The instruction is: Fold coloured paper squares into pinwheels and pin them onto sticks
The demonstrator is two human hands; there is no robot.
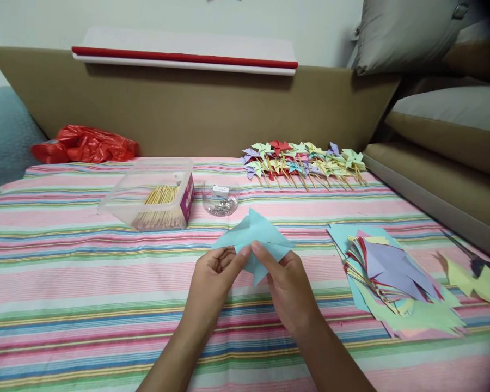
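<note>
Both hands gripped the blue paper (261, 234): your left hand (214, 275) and right hand (288, 286) pinched its near edge at the fingertips, holding it just above the striped cloth (85, 283) so its points stayed free. The box of sticks (155, 204) and pin jar (220, 198) sat just beyond, within reach, with the cut sheets (392, 272) to your right.

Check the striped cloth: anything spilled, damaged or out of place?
Nothing is spilled or damaged. Sticks lie in the clear box, pins in their tub. Only the cut-paper stack is fanned askew, with yellow-green scraps beside the scissors. Left hand and right hand pinch the blue paper.
</note>
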